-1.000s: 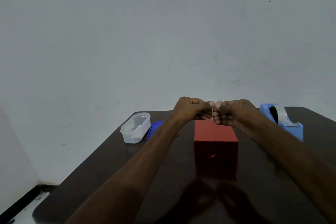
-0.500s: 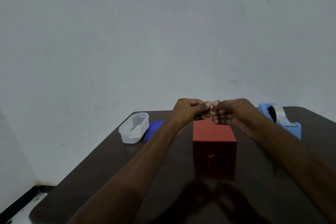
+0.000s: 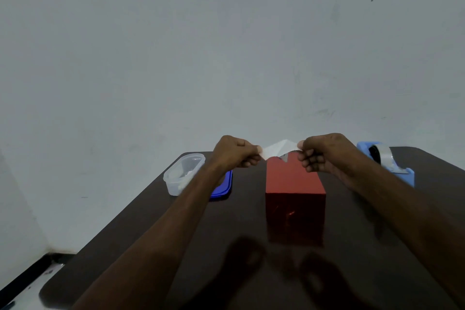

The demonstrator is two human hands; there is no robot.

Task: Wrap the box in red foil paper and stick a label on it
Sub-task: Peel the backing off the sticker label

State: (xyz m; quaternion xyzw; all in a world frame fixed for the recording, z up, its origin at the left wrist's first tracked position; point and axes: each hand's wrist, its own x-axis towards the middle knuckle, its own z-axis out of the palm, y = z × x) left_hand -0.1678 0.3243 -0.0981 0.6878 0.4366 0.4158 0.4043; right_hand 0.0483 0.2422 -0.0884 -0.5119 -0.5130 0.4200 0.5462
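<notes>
We see the left hand (image 3: 235,152) and right hand (image 3: 320,152) raised, each pinching one end of a white label (image 3: 278,149) stretched between them above the far end of one red-wrapped box (image 3: 294,199). The box stands on a dark table (image 3: 156,229) by a pale wall (image 3: 226,45), between one clear container (image 3: 183,173) with one blue lid (image 3: 224,186) and one blue tape dispenser (image 3: 387,161).

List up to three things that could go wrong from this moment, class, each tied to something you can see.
1. Both hands, left and right, pinch the label and pull it apart in mid-air; it might tear, or curl and stick to itself.
2. It is held above the box at its far end, so it may land crooked on the foil.
3. The box stands tall and unheld; pressing down could tip or slide it on the table.
</notes>
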